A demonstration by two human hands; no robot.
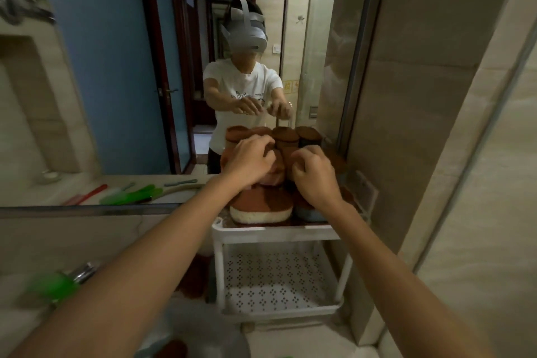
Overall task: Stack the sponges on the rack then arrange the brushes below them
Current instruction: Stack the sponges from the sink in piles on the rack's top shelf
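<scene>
The white plastic rack point(276, 234) stands at the far right corner of the counter point(116, 241), tight against the mirror point(116, 96) behind it and close to the shiny stone wall point(406, 125) on its right. The sponges point(261, 206) are piled on its top shelf. They are soft, fat blocks with rough brown tops and white, blue or pink bottoms, and their corners are round. The front ones come right up to the front edge of the shelf. The left hand point(250, 163) is on top of the pile, with its fingers bent round a sponge that has a pink side, so it is gripping that one. The right hand point(315, 177) is just beside it with its fingers curled in tight and the tips against a dark brown sponge, but I cannot tell if it really holds it. The lower shelf point(276, 279) is a flat white tray full of little holes, with a low rim and thin white posts at the corners, and it is open at the front. A blurry green brush point(53, 285) lies near the left edge of the counter, well apart from the rack. One more brown sponge point(191, 279) lies on the counter just beside the rack's left side
</scene>
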